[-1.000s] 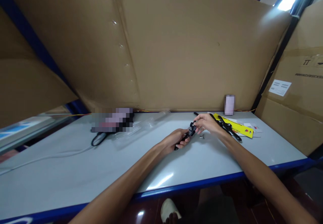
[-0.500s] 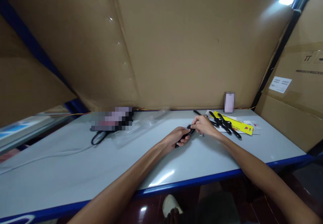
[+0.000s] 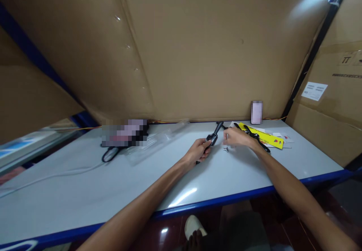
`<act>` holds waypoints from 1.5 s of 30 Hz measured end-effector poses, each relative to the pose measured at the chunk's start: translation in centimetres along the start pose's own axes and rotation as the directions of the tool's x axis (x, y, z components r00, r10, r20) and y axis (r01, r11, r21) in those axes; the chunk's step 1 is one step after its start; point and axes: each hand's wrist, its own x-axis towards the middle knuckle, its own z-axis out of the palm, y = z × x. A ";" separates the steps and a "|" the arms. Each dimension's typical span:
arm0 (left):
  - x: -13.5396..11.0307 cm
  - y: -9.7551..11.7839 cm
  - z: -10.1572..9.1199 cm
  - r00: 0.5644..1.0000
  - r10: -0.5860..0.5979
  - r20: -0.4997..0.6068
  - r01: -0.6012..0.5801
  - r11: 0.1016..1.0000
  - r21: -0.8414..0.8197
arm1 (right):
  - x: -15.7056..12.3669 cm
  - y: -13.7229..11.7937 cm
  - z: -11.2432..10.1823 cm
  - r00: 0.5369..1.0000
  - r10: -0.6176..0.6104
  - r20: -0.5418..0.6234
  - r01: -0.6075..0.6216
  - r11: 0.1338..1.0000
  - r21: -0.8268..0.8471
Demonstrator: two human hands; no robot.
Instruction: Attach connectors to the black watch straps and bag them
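Note:
My left hand [image 3: 200, 150] is closed around the lower handle of a black spokeshave [image 3: 217, 130], held tilted above the table. Its other handle points up toward the back, and its middle part shows beyond my fingertips. Just to the right, my right hand [image 3: 239, 136] is apart from it, with fingers curled and slightly blurred; anything between them is hidden. Below those fingers a small shiny metal piece [image 3: 225, 149] lies on the table. More black spokeshaves [image 3: 263, 144] lie beyond and beside my right hand, on a yellow card [image 3: 271, 138].
Clear plastic packaging [image 3: 157, 141] lies left of my hands. Farther left are a pixelated dark object [image 3: 127, 132] with a black loop and a white cable [image 3: 56, 176]. A phone-like object [image 3: 256, 112] stands against the cardboard wall [image 3: 192, 55]. The table's blue edge [image 3: 226, 201] runs in front.
My right hand has come away from the spokeshave and moved right. The spokeshave's far handle and the small metal piece now show more fully. My left hand keeps its hold.

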 end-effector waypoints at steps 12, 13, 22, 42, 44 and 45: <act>0.1 0.0 -0.1 1.000 -0.003 0.029 0.003 1.000 0.006 | 0.0 -0.1 1.4 0.960 -0.111 0.258 0.096 0.993 0.069; 0.1 0.0 -0.1 1.000 -0.006 0.026 0.006 1.000 0.013 | 0.0 0.0 1.2 0.955 -0.111 0.274 0.093 0.993 0.076; -0.2 0.4 0.0 0.998 -0.020 0.057 0.018 0.999 0.042 | 0.2 0.8 -0.3 0.945 -0.293 0.144 0.158 0.797 0.583; 0.3 0.0 -0.2 0.993 -0.037 0.109 0.029 0.997 0.074 | 0.8 -2.1 4.5 0.761 -0.381 -0.525 0.430 0.902 -0.031; 0.3 0.1 -0.1 0.993 -0.037 0.111 0.030 0.997 0.065 | 0.7 -2.1 4.7 0.738 -0.438 -0.513 0.457 0.884 -0.097; 0.3 0.1 -0.1 0.994 -0.034 0.106 0.027 0.997 0.066 | 0.8 -2.0 4.7 0.731 -0.454 -0.509 0.467 0.877 -0.112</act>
